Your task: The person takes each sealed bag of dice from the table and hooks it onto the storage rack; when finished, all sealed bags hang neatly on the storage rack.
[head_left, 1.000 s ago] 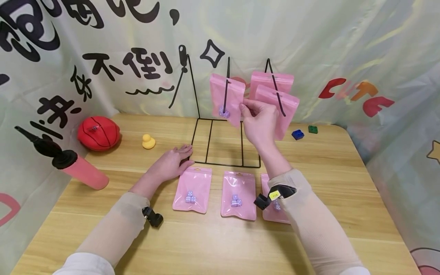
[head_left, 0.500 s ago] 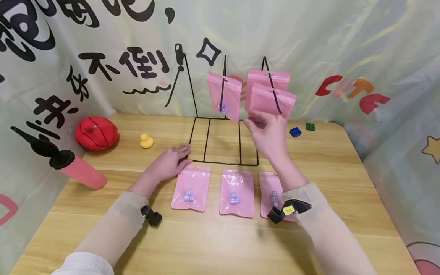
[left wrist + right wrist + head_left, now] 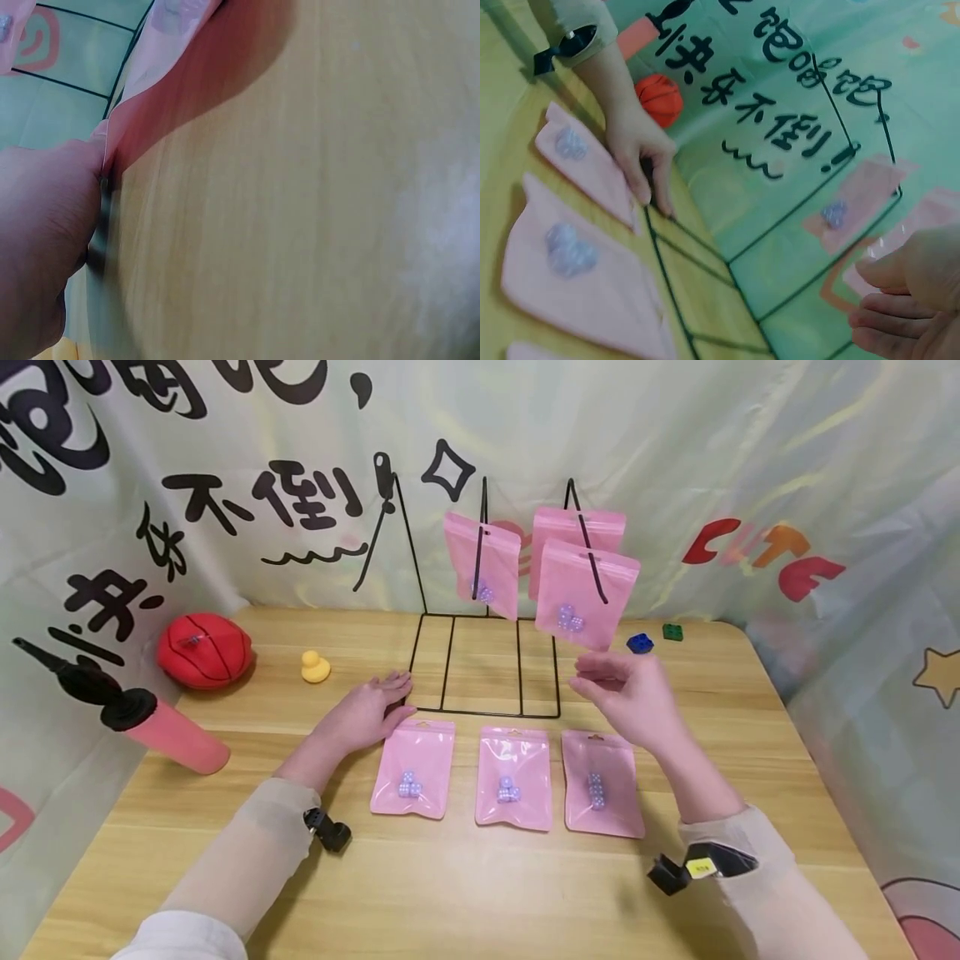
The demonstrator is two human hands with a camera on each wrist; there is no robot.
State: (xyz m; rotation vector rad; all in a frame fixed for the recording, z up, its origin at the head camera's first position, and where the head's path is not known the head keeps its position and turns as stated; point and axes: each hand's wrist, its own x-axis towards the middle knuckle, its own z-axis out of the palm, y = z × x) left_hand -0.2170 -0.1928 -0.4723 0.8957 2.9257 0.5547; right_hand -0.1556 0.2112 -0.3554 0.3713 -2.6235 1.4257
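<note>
A black wire rack [image 3: 519, 668] stands at the table's back, and my left hand [image 3: 367, 714] rests on its left front corner, fingers extended. One pink zip bag [image 3: 498, 560] hangs on the rack's middle hook. On the right hook, a front pink bag [image 3: 581, 589] with light purple dice hangs before a rear bag [image 3: 547, 525]. Just below and right of that front bag is my right hand [image 3: 637, 697], fingers loosely bent and holding nothing. Three more dice bags lie flat in a row: left [image 3: 416, 756], middle [image 3: 515, 760] and right [image 3: 617, 760].
A red ball [image 3: 205, 652], a pink pump bottle [image 3: 176, 735] and a yellow rubber duck [image 3: 315, 667] are on the left. Blue [image 3: 640, 643] and green [image 3: 672, 632] toy bricks lie at the back right. A printed curtain [image 3: 712, 443] hangs behind the wooden table [image 3: 480, 902].
My right hand has left the hanging bags, moving down and to the right. The left hand stays on the rack's corner. The right flat bag is now fully visible.
</note>
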